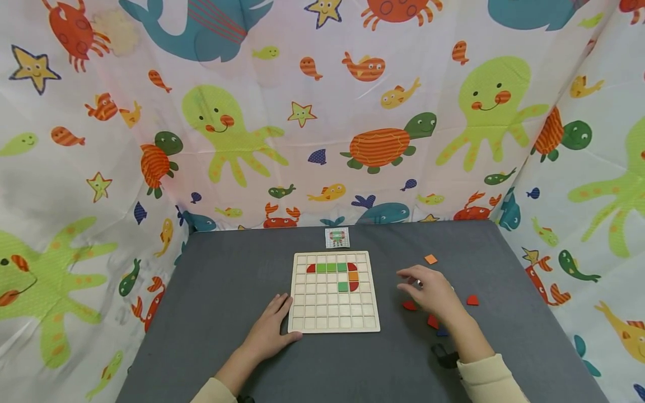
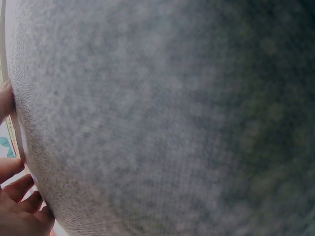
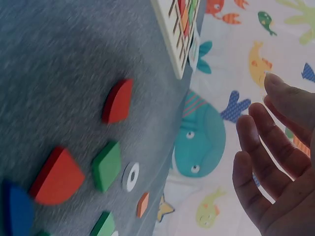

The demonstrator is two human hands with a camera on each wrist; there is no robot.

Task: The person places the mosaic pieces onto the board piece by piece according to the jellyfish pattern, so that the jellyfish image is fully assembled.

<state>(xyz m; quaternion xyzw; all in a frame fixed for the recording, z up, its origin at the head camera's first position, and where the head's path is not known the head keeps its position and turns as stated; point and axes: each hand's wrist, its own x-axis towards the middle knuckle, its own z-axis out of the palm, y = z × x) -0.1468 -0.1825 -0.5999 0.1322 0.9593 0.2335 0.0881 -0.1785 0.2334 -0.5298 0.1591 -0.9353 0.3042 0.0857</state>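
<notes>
A pale wooden grid board (image 1: 322,323) lies on the grey table. In its upper cells sit a row of green squares (image 1: 331,267), red rounded corner pieces (image 1: 354,286), an orange square (image 1: 353,276) and a lower green square (image 1: 343,286). My left hand (image 1: 267,330) rests at the board's left edge, fingers at its side and thumb near the lower corner. To the right of the board, my right hand (image 1: 430,291) hovers over loose pieces, its fingers loosely bent around nothing. Beneath it, the right wrist view shows red pieces (image 3: 58,177), a green square (image 3: 106,166) and a white ring (image 3: 131,177).
A small picture card (image 1: 337,238) lies behind the board. An orange square (image 1: 430,259) and a red piece (image 1: 472,300) lie farther out, and a blue piece (image 1: 442,332) nearer the right forearm. A curtain printed with sea animals (image 1: 322,184) borders the table.
</notes>
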